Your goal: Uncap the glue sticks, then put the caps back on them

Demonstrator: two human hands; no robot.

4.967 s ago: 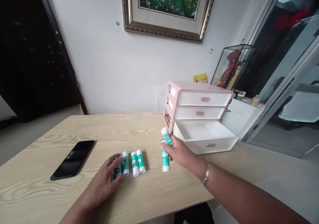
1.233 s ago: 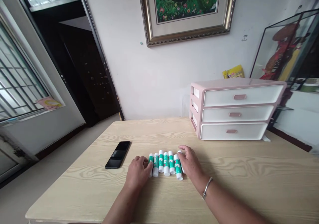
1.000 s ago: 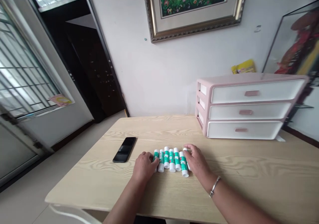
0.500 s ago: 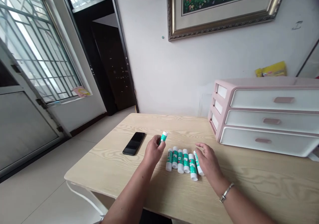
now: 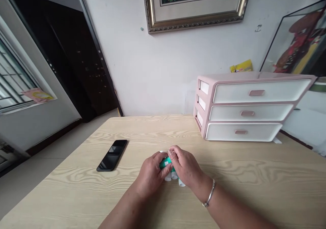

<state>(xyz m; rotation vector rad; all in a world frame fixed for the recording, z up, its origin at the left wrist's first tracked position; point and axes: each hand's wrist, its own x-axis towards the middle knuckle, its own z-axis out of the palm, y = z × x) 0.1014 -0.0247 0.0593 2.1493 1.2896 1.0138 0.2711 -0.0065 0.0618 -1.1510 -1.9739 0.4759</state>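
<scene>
My left hand [image 5: 150, 175] and right hand [image 5: 187, 166] closed from both sides, fingers snug around the bunched green-and-white glue sticks [image 5: 165, 163] so none could slip, white ends showing below, a black smartphone [image 5: 112, 155] left of my fingers.

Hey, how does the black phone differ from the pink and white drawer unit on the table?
The black phone is thin and flat, lying with its glossy screen up, while the pink and white drawer unit is far bulkier and stands upright. The drawer unit has three shut drawers with pink handles; the phone has none. Both rest on the wooden table.
</scene>
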